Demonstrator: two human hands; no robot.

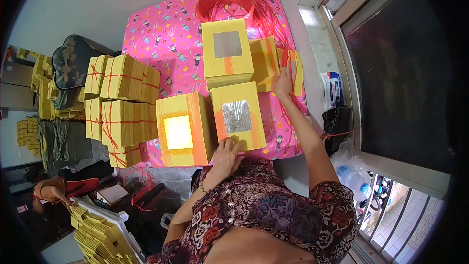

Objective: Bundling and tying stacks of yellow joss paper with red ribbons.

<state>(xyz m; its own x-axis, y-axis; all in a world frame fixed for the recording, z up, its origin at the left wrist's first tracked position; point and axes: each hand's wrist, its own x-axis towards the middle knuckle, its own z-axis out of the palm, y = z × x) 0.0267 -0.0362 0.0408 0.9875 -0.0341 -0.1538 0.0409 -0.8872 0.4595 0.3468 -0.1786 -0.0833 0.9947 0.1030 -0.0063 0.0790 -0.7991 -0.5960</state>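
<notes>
My left hand (227,157) rests on the near edge of a stack of yellow paper sheets with a silver square (259,132), its fingers lying loosely against the edge. My right hand (282,84) is at the right side of the table, closed on red plastic string (285,59) beside loose yellow sheets (264,54). Behind the first stack stands a taller stack with a dull grey square (215,29). To its left is a stack with orange bands and a bright, glaring square (200,117).
Bundles of yellow paper tied with red string (124,76) fill the left of the pink patterned tablecloth (161,19). A red ring-shaped coil (202,7) lies at the back. Another person's arm (59,195) shows at lower left near more yellow stacks (97,234). A window (400,68) is on the right.
</notes>
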